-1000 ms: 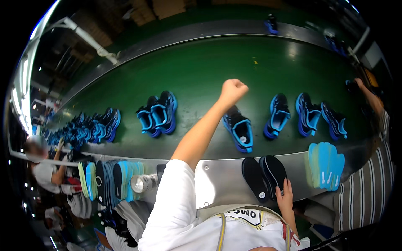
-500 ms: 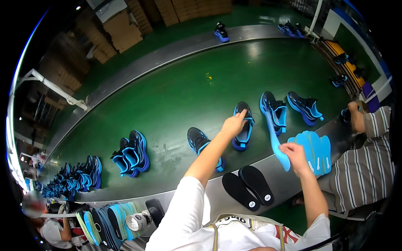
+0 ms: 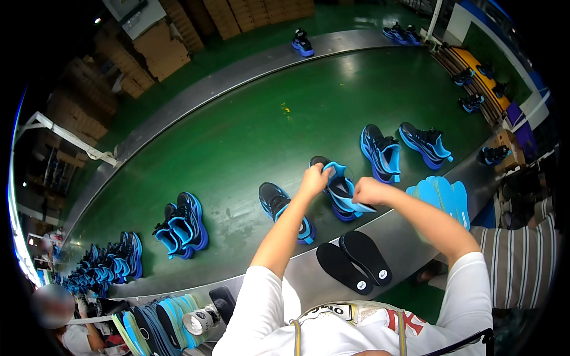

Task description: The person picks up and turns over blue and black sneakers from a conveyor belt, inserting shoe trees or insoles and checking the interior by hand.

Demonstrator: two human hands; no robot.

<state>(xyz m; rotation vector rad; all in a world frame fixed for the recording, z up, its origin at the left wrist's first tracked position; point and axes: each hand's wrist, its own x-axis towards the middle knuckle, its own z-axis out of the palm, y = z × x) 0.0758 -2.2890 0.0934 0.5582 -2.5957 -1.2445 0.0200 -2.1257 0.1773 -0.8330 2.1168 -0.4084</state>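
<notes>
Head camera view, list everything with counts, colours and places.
Belt: one, green, centre.
Metal ledges: two, grey, along belt.
Handled shoe: one, black-blue, on belt.
Other shoes: many, black-blue, mostly on belt.
Flat insoles: two, black, near ledge.
Held insole: one, light blue, centre.
Insole fan: several, light blue, right.
Insole row: many, mixed colours, lower left.
Wrapped object: one, clear, beside row.
Flat object: one, black, beside that.
Boxes: many, brown, upper left.
Co-workers: at least two, striped right, white lower left.
Left hand: one, on handled shoe.
Right hand: one, holding insole.
</notes>
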